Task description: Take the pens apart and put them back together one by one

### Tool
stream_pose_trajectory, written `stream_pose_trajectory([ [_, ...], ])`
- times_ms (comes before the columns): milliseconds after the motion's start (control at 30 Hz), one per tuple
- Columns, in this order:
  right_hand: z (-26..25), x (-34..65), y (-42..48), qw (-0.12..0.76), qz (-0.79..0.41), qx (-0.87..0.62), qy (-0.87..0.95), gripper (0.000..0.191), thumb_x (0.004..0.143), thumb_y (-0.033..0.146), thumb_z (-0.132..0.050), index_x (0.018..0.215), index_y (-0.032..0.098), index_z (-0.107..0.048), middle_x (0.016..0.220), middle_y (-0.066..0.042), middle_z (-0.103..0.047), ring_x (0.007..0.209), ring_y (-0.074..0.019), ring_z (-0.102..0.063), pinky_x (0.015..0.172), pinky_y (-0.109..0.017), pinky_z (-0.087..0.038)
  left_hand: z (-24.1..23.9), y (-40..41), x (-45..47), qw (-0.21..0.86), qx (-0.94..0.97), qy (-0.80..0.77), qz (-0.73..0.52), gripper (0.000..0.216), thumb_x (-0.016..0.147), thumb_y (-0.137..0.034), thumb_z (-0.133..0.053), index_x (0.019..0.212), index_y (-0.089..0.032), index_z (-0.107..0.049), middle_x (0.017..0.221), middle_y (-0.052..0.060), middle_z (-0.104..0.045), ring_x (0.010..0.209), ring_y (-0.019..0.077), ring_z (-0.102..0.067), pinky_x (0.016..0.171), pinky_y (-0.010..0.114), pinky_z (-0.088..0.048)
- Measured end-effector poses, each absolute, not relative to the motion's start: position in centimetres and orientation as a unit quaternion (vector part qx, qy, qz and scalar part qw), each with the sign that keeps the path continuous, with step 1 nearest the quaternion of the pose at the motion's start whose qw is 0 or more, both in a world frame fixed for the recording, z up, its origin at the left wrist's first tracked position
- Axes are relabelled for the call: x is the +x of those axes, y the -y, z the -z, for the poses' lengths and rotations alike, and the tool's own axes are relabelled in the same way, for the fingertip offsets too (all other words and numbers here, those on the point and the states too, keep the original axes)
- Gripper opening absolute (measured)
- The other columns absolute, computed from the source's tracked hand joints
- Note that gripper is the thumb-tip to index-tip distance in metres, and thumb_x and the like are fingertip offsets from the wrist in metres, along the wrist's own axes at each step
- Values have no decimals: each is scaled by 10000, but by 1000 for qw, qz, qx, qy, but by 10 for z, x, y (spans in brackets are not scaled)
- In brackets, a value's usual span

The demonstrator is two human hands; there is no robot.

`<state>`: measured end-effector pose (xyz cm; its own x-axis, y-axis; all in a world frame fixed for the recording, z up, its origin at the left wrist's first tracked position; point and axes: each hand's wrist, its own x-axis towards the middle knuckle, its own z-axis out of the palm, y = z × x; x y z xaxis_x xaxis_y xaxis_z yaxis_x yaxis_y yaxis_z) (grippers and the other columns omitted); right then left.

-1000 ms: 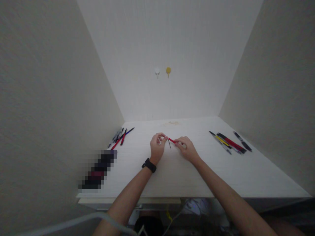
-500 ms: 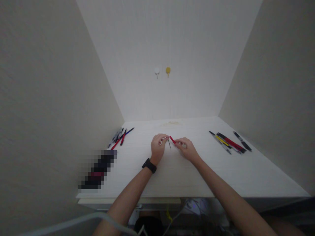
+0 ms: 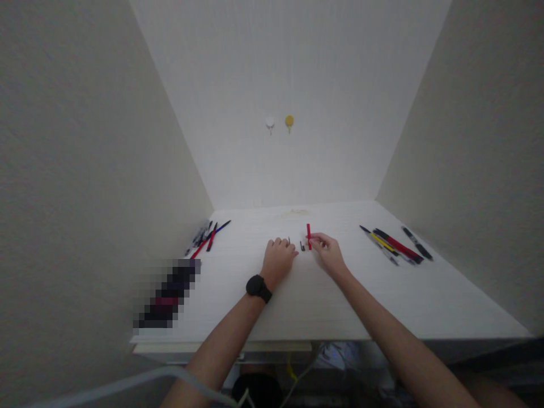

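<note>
My right hand [image 3: 327, 253] pinches a short red pen barrel [image 3: 308, 235] and holds it upright over the middle of the white table [image 3: 361, 294]. My left hand [image 3: 279, 259], a black watch on its wrist, rests knuckles-up on the table with its fingers curled down. Two small dark pen parts [image 3: 302, 245] lie on the table between the two hands. I cannot see what, if anything, sits under the left fingers.
Several pens [image 3: 208, 235] lie in a loose pile at the table's left edge by the wall. Another row of pens [image 3: 393, 242] lies at the right. A blurred dark object [image 3: 166, 294] sits front left. Two round hooks [image 3: 279, 122] hang on the back wall.
The hands held the red pen together and have pulled apart. My right hand now holds the red barrel upright, and my left hand has dropped to the table, with small parts lying there.
</note>
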<state>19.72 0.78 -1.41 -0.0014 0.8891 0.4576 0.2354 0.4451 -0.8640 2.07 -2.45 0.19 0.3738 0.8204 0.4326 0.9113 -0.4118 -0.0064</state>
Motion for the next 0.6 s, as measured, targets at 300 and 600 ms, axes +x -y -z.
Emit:
stream_pose_trajectory([
  [300,11,197,-7,568,-299,-438,630,226,750,314,-576,868,165,-698,766,-60,-717,679,-178,-591,644,-299,-430,2,28,26,120,-792,583,139,171,911,-146,-463,1042,-171,-570,921,101,-631,872,227,-574,756,345,-380],
  [600,13,199,-10,577,-362,-428,594,249,733,365,-624,873,172,-700,801,-68,-726,737,-199,-623,676,-322,-440,-4,31,28,131,-746,638,134,236,863,-5,-398,973,-136,-560,928,116,-603,869,227,-563,729,326,-400],
])
